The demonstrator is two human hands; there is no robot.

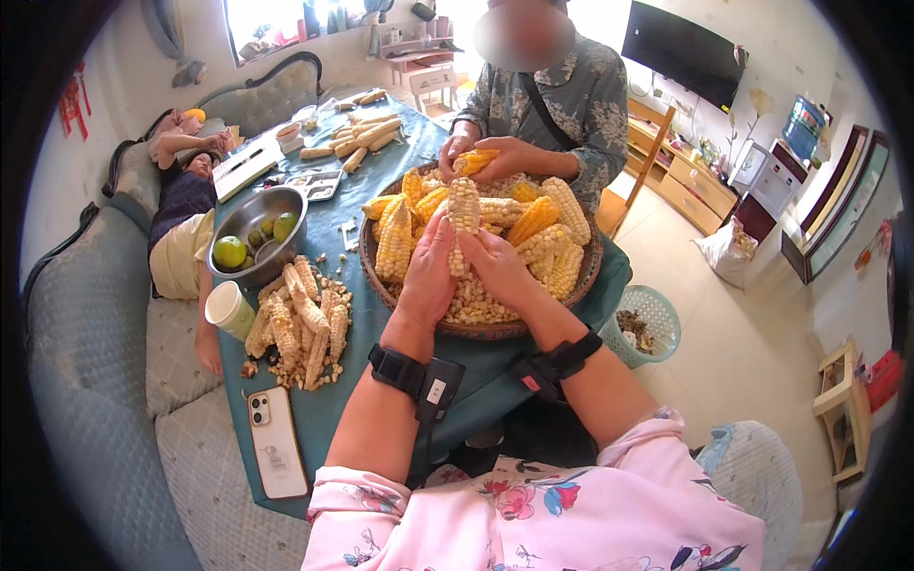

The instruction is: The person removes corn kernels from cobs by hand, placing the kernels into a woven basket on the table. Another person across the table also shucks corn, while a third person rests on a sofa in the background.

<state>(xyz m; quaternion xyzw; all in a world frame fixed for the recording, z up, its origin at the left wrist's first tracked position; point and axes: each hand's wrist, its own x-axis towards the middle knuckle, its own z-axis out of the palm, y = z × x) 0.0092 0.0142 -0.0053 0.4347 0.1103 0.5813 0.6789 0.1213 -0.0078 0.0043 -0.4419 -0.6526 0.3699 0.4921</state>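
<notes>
gripping a pale yellow corn cob [463, 221] upright between them, the left hand [430, 271] and the right hand [495, 266] are both closing around its lower half, above the wide round woven basket [381, 276]. that basket is sitting on the teal-covered desk [333, 224] and is holding a heap of yellow and whitish corn cobs [538, 233] with loose kernels [471, 306] collecting at its near side. across the basket, another person's hands [486, 157] are working an orange-yellow cob [474, 160]. left of the basket, a round steel bowl [249, 211] is holding green fruits [229, 251]. beside it a pale paper cup [228, 309] is standing next to a pile of stripped cobs [300, 324]. a white phone [275, 443] is lying near the desk edge.
</notes>
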